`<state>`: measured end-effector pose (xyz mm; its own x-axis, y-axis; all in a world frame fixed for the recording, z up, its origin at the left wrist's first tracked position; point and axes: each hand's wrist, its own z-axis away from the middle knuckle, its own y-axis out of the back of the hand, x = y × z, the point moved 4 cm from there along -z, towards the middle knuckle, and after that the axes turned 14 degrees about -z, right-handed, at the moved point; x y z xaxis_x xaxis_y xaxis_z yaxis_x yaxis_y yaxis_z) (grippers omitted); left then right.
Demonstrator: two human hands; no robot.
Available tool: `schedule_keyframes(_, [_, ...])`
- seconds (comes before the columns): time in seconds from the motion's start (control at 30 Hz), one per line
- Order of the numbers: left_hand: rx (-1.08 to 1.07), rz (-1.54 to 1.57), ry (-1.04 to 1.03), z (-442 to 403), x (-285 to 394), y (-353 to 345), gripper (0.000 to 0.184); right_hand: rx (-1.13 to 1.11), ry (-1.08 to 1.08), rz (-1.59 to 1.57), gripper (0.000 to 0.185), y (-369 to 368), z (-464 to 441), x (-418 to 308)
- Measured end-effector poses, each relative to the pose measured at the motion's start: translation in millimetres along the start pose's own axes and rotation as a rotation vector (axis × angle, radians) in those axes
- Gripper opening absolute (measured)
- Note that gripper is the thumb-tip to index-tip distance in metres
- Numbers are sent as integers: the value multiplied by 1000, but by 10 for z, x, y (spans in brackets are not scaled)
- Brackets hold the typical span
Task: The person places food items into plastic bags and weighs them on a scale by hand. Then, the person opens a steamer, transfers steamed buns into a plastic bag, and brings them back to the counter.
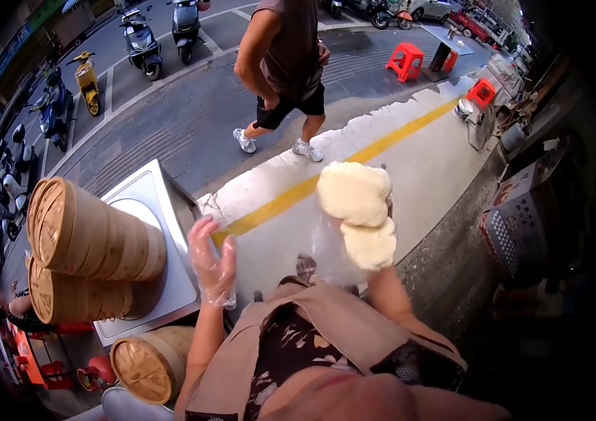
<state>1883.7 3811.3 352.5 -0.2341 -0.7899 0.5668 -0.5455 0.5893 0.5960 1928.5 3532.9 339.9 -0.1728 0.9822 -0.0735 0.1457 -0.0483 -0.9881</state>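
Pale dough (355, 196) in two soft lobes lies over my right hand, whose wrist comes up from below it; the fingers are mostly hidden behind the dough. A clear plastic bag or film hangs just left of the dough. My left hand (215, 261), in a clear plastic glove, is raised with its fingers apart and nothing in it. It is beside the right edge of a metal stand (184, 281). Two stacks of bamboo steamers (94, 231) stand on that metal top, left of my left hand.
Another bamboo steamer (147, 365) sits low at the left. A person (291, 63) walks on the pavement ahead. Red stools (405, 62) and a table (447, 40) stand at the back right, parked scooters (141, 43) at the back left. Boxes (522, 203) are at the right.
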Motion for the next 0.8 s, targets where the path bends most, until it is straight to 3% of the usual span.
schedule_keyframes(0.1, [-263,199,-22,-403,361,-999,32,21,-7,-26,73,32,-250,-378])
schedule_keyframes(0.23, [-682,904,575,-733,500,-2192,54,30,-174,-135,72,354,-842,-660])
schedule_keyframes(0.3, [-922,1107,698,-992,676,-2385,61,39,-244,-199,72,482,-1154,-707])
schedule_keyframes(0.33, [-919,1095,739,-1112,685,-2474,61,44,-281,-232,71,555,-1331,-702])
schedule_keyframes(0.4, [-1106,1458,844,-1350,778,-2703,68,38,-340,-272,71,692,-1661,-718])
schedule_keyframes(0.5, [-1098,1466,810,-1623,485,-3150,63,56,-410,-314,70,903,-2128,-764])
schedule_keyframes(0.53, [-1063,1212,848,-1755,327,-3348,56,62,-417,-316,70,969,-2283,-817])
schedule_keyframes(0.57, [-1080,1366,769,-1977,299,-3440,44,80,-420,-317,69,1060,-2451,-881])
schedule_keyframes(0.7, [-956,911,647,-2786,-128,-4214,23,156,-396,-320,68,1435,-2991,-1186])
schedule_keyframes(0.8, [-1049,751,549,-3358,46,-4760,14,335,-319,-255,63,1613,-3283,-1465])
